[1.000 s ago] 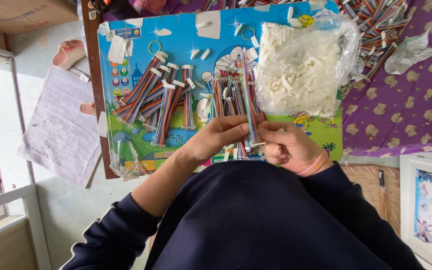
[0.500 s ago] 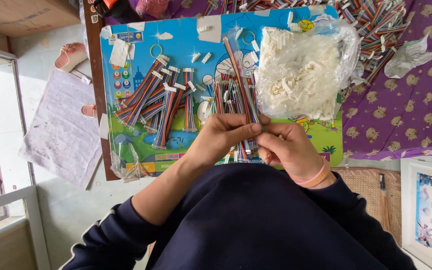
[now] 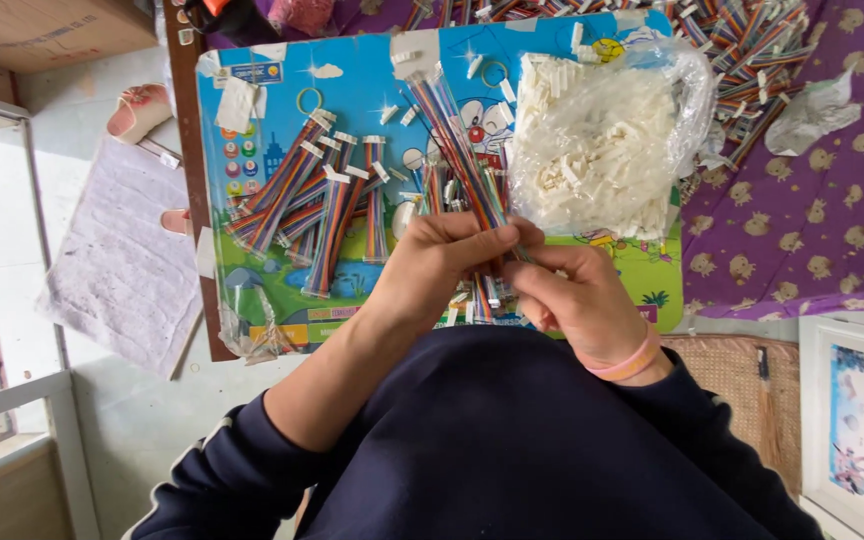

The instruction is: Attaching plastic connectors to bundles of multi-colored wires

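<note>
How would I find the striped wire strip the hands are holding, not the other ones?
Start at the bright blue cartoon board. At its near edge the left hand and right hand meet, pinching one rainbow ribbon cable. It alone slants away from the fingers, while the other ribbon cables lie on the board.

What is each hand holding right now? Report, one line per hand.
Left hand: fingers closed on the rainbow ribbon cable.
Right hand: fingers pinched on the cable's lower end.
</note>
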